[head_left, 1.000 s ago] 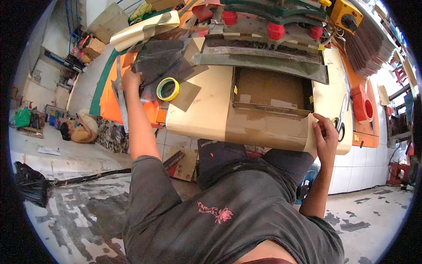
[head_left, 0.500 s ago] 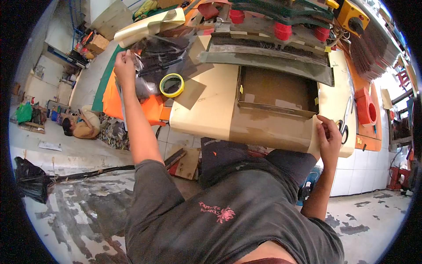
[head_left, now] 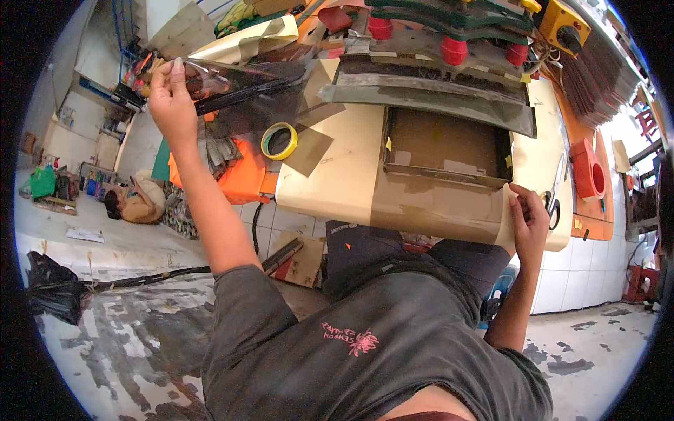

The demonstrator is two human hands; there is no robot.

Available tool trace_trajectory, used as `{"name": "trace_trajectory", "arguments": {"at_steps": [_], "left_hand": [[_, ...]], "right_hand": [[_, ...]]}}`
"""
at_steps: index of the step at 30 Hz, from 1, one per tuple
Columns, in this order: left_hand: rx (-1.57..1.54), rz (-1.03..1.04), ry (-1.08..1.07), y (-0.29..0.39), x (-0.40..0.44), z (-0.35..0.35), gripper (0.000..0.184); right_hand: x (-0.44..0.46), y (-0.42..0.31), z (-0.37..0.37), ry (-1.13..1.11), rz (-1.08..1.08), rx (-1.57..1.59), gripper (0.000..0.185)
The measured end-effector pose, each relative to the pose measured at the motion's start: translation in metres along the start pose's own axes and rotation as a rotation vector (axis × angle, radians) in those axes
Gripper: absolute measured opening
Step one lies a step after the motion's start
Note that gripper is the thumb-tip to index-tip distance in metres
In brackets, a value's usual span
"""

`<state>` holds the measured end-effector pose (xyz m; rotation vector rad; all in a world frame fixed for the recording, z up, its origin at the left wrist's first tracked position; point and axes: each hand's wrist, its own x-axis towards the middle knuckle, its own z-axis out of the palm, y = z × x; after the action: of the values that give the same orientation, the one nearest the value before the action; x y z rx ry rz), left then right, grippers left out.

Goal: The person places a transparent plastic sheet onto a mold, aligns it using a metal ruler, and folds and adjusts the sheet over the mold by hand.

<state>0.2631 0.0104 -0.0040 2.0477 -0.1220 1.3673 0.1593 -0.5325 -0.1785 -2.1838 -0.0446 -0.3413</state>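
Left hand [head_left: 174,105]: thumb and fingers are closing on one edge of the transparent dark film [head_left: 256,91], holding it raised at the table's left. Right hand [head_left: 530,214]: half open, fingers curling at the brown sheet [head_left: 435,207]'s right edge; grip cannot be told. Scissors [head_left: 554,203] are lying just beside it. Tape roll [head_left: 279,141] is lying between film and tray [head_left: 449,144].

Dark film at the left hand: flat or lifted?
Lifted at that end: the left hand pinches the dark film by its edge, clear of the orange material.
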Motion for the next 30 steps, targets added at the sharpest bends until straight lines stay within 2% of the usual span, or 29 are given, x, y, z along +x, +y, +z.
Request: {"name": "trace_trajectory", "arguments": {"at_steps": [1, 3, 5, 7, 8, 10, 11, 13, 15, 16, 17, 19, 20, 21, 23, 24, 26, 27, 29, 30], "left_hand": [[-0.002, 0.001, -0.002, 0.003, 0.0, -0.001, 0.021], [-0.145, -0.15, 0.027, 0.02, 0.001, -0.008, 0.019], [-0.168, -0.14, 0.033, 0.033, 0.003, -0.011, 0.017], [-0.32, -0.066, 0.041, 0.045, 0.007, -0.015, 0.016], [-0.473, -0.211, 0.026, 0.062, 0.0, -0.017, 0.015], [-0.446, -0.168, 0.013, 0.079, -0.004, -0.02, 0.016], [-0.42, -0.125, 0.0, 0.085, -0.006, -0.022, 0.016], [-0.393, -0.164, -0.01, 0.102, -0.014, -0.024, 0.018], [-0.453, -0.186, 0.003, 0.121, -0.023, -0.017, 0.021], [-0.444, -0.234, 0.068, 0.123, -0.028, -0.015, 0.022], [-0.45, -0.246, 0.054, 0.125, -0.032, -0.014, 0.022], [-0.491, -0.262, 0.017, 0.127, -0.041, -0.013, 0.023], [-0.425, -0.241, 0.015, 0.13, -0.045, -0.01, 0.024], [-0.434, -0.245, 0.003, 0.131, -0.05, -0.006, 0.024], [-0.506, -0.241, -0.039, 0.139, -0.061, 0.003, 0.024], [-0.56, -0.267, -0.069, 0.146, -0.067, 0.007, 0.024], [-0.567, -0.332, -0.075, 0.139, -0.077, 0.012, 0.022], [-0.562, -0.388, -0.066, 0.139, -0.081, 0.015, 0.021], [-0.55, -0.467, -0.119, 0.147, -0.09, 0.019, 0.018], [-0.568, -0.474, -0.112, 0.142, -0.094, 0.022, 0.018]], "right_hand": [[0.0, 0.0, 0.0, -0.002, 0.007, 0.027, 0.021], [0.0, -0.001, 0.0, 0.005, -0.001, 0.018, 0.021], [-0.001, 0.0, 0.0, 0.013, -0.009, 0.009, 0.022], [-0.001, 0.0, -0.002, 0.036, -0.032, -0.031, 0.021], [-0.004, 0.002, -0.001, 0.036, -0.031, -0.03, 0.021], [-0.01, 0.0, 0.004, 0.312, 0.099, 0.23, 0.02], [-0.013, -0.004, 0.009, 0.502, 0.025, 0.247, 0.019], [-0.023, -0.015, 0.009, 0.611, -0.028, 0.428, 0.018], [-0.032, -0.041, 0.013, 0.431, -0.129, 0.643, 0.022], [-0.035, -0.06, 0.019, 0.303, -0.168, 0.607, 0.031], [-0.038, -0.079, 0.019, 0.059, -0.117, 0.686, 0.039], [-0.029, -0.108, 0.026, -0.329, -0.216, 0.595, 0.053], [-0.027, -0.118, 0.039, -0.396, -0.271, 0.627, 0.06], [-0.031, -0.118, 0.051, -0.506, -0.202, 0.797, 0.065], [-0.035, -0.125, 0.051, -0.7, -0.035, 1.093, 0.059], [-0.034, -0.127, 0.051, -0.686, -0.023, 1.09, 0.059], [-0.03, -0.129, 0.05, -0.737, 0.139, 1.377, 0.052], [-0.03, -0.132, 0.049, -0.722, 0.15, 1.374, 0.052], [-0.028, -0.139, 0.047, -0.55, 0.206, 1.286, 0.053], [-0.024, -0.141, 0.043, -0.576, 0.212, 1.363, 0.053]]}}
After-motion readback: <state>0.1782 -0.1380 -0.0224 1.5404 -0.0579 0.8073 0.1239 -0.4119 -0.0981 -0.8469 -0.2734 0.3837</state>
